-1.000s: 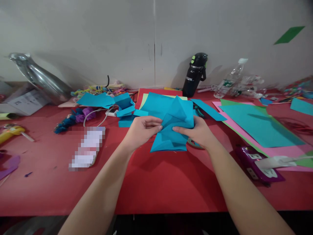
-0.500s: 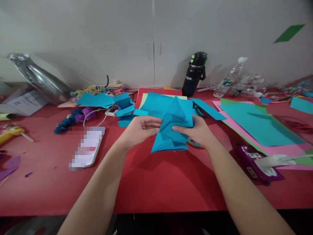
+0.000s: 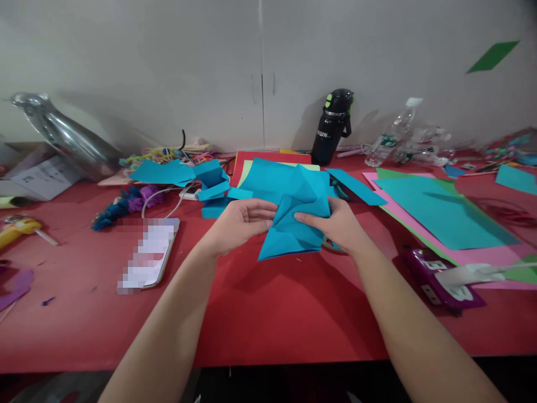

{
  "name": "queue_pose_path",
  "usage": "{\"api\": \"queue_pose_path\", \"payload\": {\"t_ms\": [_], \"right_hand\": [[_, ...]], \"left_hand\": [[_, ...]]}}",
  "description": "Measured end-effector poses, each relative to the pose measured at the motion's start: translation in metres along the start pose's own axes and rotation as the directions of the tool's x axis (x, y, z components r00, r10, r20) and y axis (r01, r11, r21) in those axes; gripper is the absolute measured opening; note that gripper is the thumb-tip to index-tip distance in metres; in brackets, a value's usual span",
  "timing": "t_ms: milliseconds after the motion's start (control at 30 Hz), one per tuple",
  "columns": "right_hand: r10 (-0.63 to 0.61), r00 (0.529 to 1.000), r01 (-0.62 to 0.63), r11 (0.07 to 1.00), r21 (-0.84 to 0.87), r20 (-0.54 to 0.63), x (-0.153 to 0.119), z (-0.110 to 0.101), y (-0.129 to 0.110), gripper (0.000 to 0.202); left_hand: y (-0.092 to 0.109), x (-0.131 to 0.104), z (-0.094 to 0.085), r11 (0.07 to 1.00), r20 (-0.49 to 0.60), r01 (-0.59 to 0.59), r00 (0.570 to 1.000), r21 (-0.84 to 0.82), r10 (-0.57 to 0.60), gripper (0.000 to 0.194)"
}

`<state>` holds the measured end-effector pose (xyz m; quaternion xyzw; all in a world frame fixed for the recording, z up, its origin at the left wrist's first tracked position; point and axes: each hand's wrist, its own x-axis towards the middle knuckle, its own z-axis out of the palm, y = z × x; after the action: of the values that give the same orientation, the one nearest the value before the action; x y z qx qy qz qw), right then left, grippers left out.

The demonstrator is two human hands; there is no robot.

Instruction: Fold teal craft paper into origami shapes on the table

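Head view: the person's right hand [image 3: 335, 221] pinches creased blue paper [image 3: 296, 238] above the red counter [image 3: 293, 319]; the left hand [image 3: 239, 224] curls at its edge, grip unclear. Looks like folding; next probably needs gentle pressing.

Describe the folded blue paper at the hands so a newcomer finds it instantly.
Over the red table, near mid-picture, are a left hand and a right hand. Between them is the folded blue paper, the right thumb across its front. Unlike the blue sheet behind it, it is creased in layers, and no other paper is gripped.
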<state>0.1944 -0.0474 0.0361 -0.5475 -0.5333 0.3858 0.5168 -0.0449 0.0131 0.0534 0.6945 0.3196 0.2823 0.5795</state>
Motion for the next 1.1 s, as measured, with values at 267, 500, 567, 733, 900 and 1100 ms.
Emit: {"api": "queue_pose_path", "payload": {"t_ms": [267, 500, 567, 733, 900, 1100], "right_hand": [[0.003, 0.999, -0.006, 0.999, -0.044, -0.051, 0.000, 0.003, -0.003, 0.040], [-0.020, 0.994, 0.015, 0.999, -0.051, -0.104, 0.001, 0.007, 0.003, 0.041], [-0.019, 0.993, 0.013, 0.999, -0.046, -0.114, 0.002, 0.008, 0.005, 0.041], [-0.016, 0.987, 0.015, 1.000, -0.009, -0.158, 0.003, 0.012, 0.010, 0.046], [-0.020, 0.981, 0.017, 1.000, -0.019, -0.193, 0.003, 0.014, 0.011, 0.049], [-0.042, 0.981, 0.043, 0.999, 0.001, -0.191, 0.003, 0.014, 0.007, 0.047]], "left_hand": [[0.006, -0.002, 0.005, 0.988, -0.038, -0.027, 0.999, 0.152, 0.033, 0.015], [0.008, -0.003, 0.009, 0.980, -0.101, 0.042, 0.995, 0.193, -0.023, 0.021], [0.008, -0.003, 0.010, 0.977, -0.112, 0.048, 0.993, 0.206, -0.025, 0.021], [0.010, -0.004, 0.012, 0.977, -0.115, 0.037, 0.993, 0.212, -0.013, 0.019], [0.010, -0.003, 0.016, 0.984, -0.132, 0.038, 0.991, 0.174, -0.015, 0.025], [0.008, -0.001, 0.018, 0.986, -0.173, 0.055, 0.985, 0.159, -0.027, 0.022]]}}
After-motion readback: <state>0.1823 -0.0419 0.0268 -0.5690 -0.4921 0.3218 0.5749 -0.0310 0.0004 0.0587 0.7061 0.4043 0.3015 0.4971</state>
